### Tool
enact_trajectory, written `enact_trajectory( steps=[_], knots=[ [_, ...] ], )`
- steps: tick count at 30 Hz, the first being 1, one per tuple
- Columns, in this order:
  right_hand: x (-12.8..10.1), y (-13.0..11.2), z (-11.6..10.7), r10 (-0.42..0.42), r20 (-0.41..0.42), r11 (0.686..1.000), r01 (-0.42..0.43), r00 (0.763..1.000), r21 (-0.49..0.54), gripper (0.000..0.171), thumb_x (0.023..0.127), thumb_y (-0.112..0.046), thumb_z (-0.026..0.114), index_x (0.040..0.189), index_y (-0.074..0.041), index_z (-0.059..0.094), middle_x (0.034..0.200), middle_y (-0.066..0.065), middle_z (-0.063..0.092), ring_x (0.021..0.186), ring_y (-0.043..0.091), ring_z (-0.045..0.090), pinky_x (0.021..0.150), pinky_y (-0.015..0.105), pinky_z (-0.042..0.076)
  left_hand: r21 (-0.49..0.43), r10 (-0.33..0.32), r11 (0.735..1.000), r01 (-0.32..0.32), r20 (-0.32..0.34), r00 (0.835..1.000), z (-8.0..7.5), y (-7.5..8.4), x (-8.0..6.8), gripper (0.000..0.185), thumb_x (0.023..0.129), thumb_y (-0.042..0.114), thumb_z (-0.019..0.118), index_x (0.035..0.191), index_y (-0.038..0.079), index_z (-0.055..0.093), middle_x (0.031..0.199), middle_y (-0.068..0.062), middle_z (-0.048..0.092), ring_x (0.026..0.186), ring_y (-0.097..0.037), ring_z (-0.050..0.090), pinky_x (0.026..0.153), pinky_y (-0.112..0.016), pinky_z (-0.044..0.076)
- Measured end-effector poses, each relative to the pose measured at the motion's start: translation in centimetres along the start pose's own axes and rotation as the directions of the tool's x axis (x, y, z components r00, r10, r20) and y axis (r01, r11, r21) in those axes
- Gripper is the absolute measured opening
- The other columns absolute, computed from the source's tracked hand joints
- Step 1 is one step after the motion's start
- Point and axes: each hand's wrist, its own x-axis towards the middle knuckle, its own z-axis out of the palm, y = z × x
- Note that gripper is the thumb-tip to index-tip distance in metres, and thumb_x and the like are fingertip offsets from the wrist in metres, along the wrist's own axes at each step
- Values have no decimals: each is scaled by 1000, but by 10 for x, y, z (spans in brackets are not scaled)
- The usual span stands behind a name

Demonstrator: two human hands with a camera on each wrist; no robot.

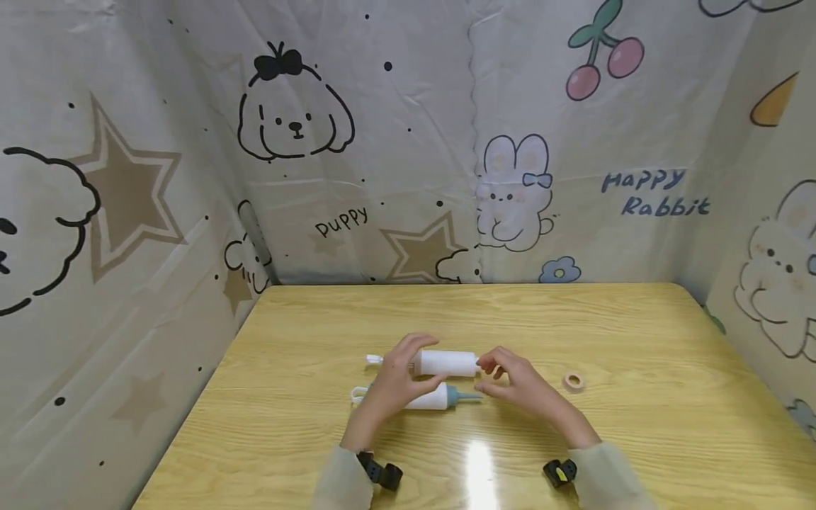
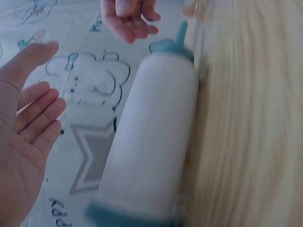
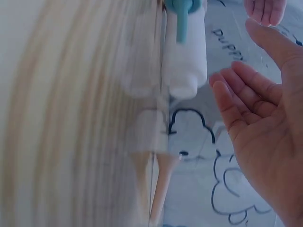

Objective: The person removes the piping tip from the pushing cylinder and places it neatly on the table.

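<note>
A white squeeze bottle [image 1: 428, 401] with a teal cap and thin nozzle lies on its side, nozzle pointing right; a white loop shows at its left end. Behind it lies a white cylinder [image 1: 449, 363], its left part hidden by my left hand [image 1: 398, 379]. That hand reaches over both things, fingers and thumb spread apart, holding nothing. My right hand [image 1: 513, 379] is beside their right ends, with loosely bent fingers and nothing in them. In the left wrist view the bottle [image 2: 151, 127] stands apart from the palm. The cylinder's narrow end [image 3: 184, 85] shows in the right wrist view.
A small tan tape roll [image 1: 573, 382] lies on the wooden table [image 1: 637, 333], right of my right hand. Printed cloth [image 1: 408, 142] hangs around the table's back and sides. Light glares off the table near the front.
</note>
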Motion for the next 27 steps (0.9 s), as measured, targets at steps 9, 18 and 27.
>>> enact_trajectory(
  steps=[9, 18, 27],
  knots=[
    [10, -11, 15, -37, 116, 999, 35, 993, 16, 35, 83, -25, 71, 106, -3, 58, 98, 9, 63, 85, 21, 60, 73, 27, 53, 2, -100, 995, 100, 75, 992, -29, -17, -37, 67, 72, 33, 80, 129, 14, 52, 131, 2, 52, 122, -19, 51, 96, -42, 48],
    [16, -19, 20, 39, 229, 999, -37, 973, -11, 38, 82, -29, 71, 107, -3, 59, 97, 5, 62, 87, 18, 59, 76, 27, 53, 40, -204, 979, 200, 181, 962, -43, -32, -55, 65, 72, 35, 80, 126, 10, 54, 125, -4, 55, 117, -24, 54, 95, -43, 49],
    [19, -18, 27, 47, 291, 998, -31, 956, -58, 29, 83, -26, 71, 103, -7, 61, 91, 2, 60, 81, 12, 55, 70, 20, 48, 84, -314, 949, 303, 293, 903, -47, -47, -64, 56, 75, 32, 78, 122, 10, 56, 129, -9, 55, 116, -26, 55, 93, -43, 50]
  ],
)
